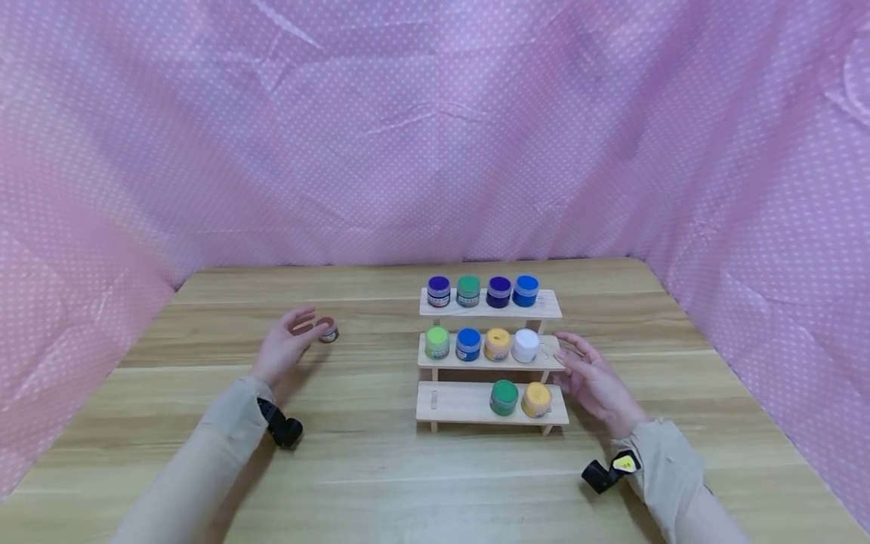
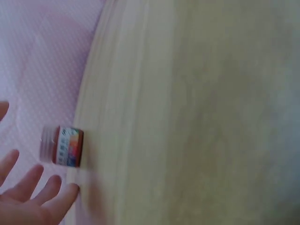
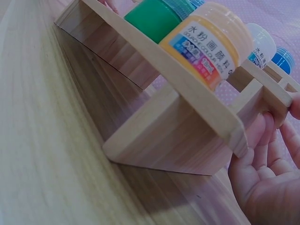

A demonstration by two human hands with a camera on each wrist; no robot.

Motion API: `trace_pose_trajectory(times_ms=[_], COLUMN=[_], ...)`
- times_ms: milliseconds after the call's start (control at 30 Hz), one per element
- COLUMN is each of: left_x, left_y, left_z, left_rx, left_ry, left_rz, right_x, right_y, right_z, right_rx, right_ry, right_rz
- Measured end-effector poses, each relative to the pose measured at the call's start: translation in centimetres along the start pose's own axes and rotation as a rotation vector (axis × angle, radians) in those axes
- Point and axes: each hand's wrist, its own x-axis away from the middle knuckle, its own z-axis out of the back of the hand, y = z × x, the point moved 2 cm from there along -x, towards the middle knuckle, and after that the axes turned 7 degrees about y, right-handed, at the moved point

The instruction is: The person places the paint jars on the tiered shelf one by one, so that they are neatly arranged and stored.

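Note:
A small paint jar with a reddish-brown lid (image 1: 328,330) stands on the table at the left. My left hand (image 1: 285,346) is right beside it, fingers spread; in the left wrist view a gap shows between the fingers and the labelled jar (image 2: 69,146). A three-tier wooden rack (image 1: 455,402) holds paint jars in rows. At its right end, my right hand (image 1: 598,381) grips the middle shelf, fingers curled about the shelf's end in the right wrist view. On the bottom shelf, a green jar (image 1: 504,397) and a yellow jar (image 1: 536,400) stand toward the right.
On the middle shelf are light green (image 1: 437,343), blue (image 1: 468,344), yellow (image 1: 497,344) and white (image 1: 526,345) jars. Purple, green and blue jars line the top shelf (image 1: 489,308). A pink dotted cloth (image 1: 435,151) hangs behind the wooden table (image 1: 367,468) and along its sides.

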Motion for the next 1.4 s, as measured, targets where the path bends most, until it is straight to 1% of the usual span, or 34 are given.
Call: trace_pose_trajectory(times_ms=[133, 233, 367, 467, 600, 700, 800, 1000, 1233, 1400], left_x=[-0.9, -1.4, -1.9, -2.1, -2.4, -2.7, -2.8, -2.5, -2.5, -2.5], left_y=[-0.8, -1.3, -1.6, -1.6, -1.4, -1.3, -1.2, -1.3, -1.5, -1.7], left_z=[0.1, 0.3, 0.5, 0.4, 0.0, -0.3, -0.5, -0.8, -0.8, -0.9], left_rx=[0.001, -0.023, -0.083, -0.124, -0.171, -0.186, -0.172, -0.166, -0.142, -0.144], left_ry=[-0.067, -0.098, -0.122, -0.133, -0.129, -0.115, -0.099, -0.065, -0.065, -0.064], left_rz=[0.024, 0.028, 0.009, -0.020, -0.056, -0.069, -0.063, -0.064, -0.043, -0.056], right_x=[-0.1, -0.1, -0.2, -0.2, -0.4, -0.5, -0.5, -0.4, -0.4, -0.3], right_y=[0.1, 0.1, 0.0, -0.2, -0.4, -0.5, -0.5, -0.2, -0.1, 0.1], right_z=[-0.1, -0.2, -0.3, -0.3, -0.2, -0.1, 0.0, 0.1, 0.1, 0.1], right_rx=[-0.017, -0.008, -0.002, -0.008, -0.013, -0.009, -0.006, -0.016, -0.004, -0.003], right_ry=[-0.004, -0.007, -0.021, -0.030, -0.032, -0.022, -0.018, -0.034, -0.012, -0.010], right_rz=[0.009, 0.011, 0.016, 0.031, 0.044, 0.032, 0.026, 0.048, 0.039, 0.034])
